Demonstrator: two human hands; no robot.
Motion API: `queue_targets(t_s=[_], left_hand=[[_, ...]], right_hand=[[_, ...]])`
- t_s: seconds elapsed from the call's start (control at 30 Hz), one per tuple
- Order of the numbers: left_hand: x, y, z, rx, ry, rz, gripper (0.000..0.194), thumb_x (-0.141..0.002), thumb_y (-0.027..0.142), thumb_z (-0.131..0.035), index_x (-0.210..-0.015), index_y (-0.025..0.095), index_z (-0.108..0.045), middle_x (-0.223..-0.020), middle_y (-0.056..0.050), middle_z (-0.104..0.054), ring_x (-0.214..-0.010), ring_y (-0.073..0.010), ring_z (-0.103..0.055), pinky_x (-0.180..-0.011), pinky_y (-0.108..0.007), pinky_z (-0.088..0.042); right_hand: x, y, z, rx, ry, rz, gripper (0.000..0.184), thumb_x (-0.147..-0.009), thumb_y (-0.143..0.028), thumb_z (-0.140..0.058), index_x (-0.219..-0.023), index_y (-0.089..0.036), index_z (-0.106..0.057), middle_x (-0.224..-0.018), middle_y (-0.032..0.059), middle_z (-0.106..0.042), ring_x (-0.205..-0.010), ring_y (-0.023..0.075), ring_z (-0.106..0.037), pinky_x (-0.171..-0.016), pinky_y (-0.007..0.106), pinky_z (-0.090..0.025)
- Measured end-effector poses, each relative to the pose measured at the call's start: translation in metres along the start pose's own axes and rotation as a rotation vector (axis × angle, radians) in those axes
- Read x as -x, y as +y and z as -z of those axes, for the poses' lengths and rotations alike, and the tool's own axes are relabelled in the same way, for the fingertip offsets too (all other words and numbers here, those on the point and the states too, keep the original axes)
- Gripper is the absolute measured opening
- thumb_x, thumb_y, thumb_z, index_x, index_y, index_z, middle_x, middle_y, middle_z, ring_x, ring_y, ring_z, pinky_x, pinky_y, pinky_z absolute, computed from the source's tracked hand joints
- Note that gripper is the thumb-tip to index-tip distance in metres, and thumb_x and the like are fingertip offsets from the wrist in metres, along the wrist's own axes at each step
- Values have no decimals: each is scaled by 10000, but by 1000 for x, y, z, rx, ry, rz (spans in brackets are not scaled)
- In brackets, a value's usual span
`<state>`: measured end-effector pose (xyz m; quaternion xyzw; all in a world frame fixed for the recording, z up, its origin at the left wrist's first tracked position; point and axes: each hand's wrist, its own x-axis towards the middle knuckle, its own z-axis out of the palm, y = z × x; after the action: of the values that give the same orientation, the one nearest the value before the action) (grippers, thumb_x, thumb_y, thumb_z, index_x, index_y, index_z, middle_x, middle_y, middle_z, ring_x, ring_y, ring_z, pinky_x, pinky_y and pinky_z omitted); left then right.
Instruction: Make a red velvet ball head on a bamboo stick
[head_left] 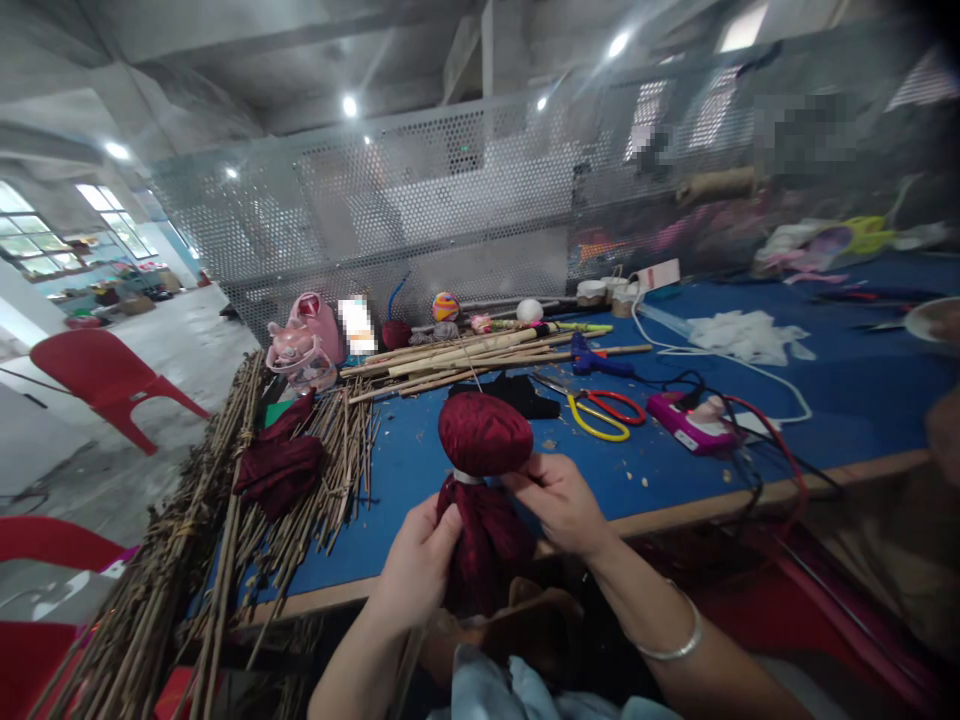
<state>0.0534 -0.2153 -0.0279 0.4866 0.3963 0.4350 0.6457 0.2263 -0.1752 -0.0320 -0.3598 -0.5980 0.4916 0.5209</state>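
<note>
A dark red cloth bundle (486,432) is upright in front of me, over the near edge of the table. Its top is a rounded, stuffed ball, and a whitish band (469,478) circles the neck below. Loose folds of the same cloth hang down under the band. My left hand (421,560) is closed on these folds at the left, thumb toward me. At the right of the neck, my right hand (564,503) pinches the cloth just under the ball; its fingertips are partly hidden. A silver bangle (679,640) circles my right forearm.
Scissors (600,412), a blue glue gun (598,358) and a purple power strip (694,422) lie on the blue table (405,480). Thin sticks (337,460) and more dark red cloth (281,465) lie left. A perforated metal screen (420,200) stands behind.
</note>
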Motion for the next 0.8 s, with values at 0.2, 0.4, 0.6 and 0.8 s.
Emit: queue_targets(t_s=[0.2,0.4,0.6,0.8], left_hand=[[-13,-7,1,424,-200,383,401,-631,537,-715,-609,188,-519,-445,63,-428,-356,-56,-327,-362,-187,-260],[-37,-21,22,306,-197,289,342,-731,515,-600,-741,174,-602,-541,-7,-562,-427,-125,-489,-410,-242,-379],[-41,23,39,119,400,-235,374,-821,480,-527,-1058,198,-589,-1112,-63,-638,-1074,-197,-572,-888,-313,-428],[-23,7,-16,-360,107,-210,511,-789,390,-635,-1236,180,-498,-1190,-87,-612,-1062,-215,-566,-931,-321,-412]], right_hand=[[-10,29,-15,-460,43,-214,339,-526,-431,-823,-638,-174,-632,-478,-62,-501,-406,47,-346,-411,193,-285],[-6,21,-11,-624,-6,-318,380,-523,-359,-846,-848,-209,-719,-767,1,-714,-671,147,-638,-656,282,-506],[-10,4,-8,-428,-1,-215,349,-593,-333,-807,-908,-209,-722,-932,15,-726,-852,191,-650,-838,345,-485],[-18,-10,-12,-51,-60,-110,374,-717,-407,-688,-994,-157,-683,-971,46,-703,-892,213,-618,-821,343,-475]])
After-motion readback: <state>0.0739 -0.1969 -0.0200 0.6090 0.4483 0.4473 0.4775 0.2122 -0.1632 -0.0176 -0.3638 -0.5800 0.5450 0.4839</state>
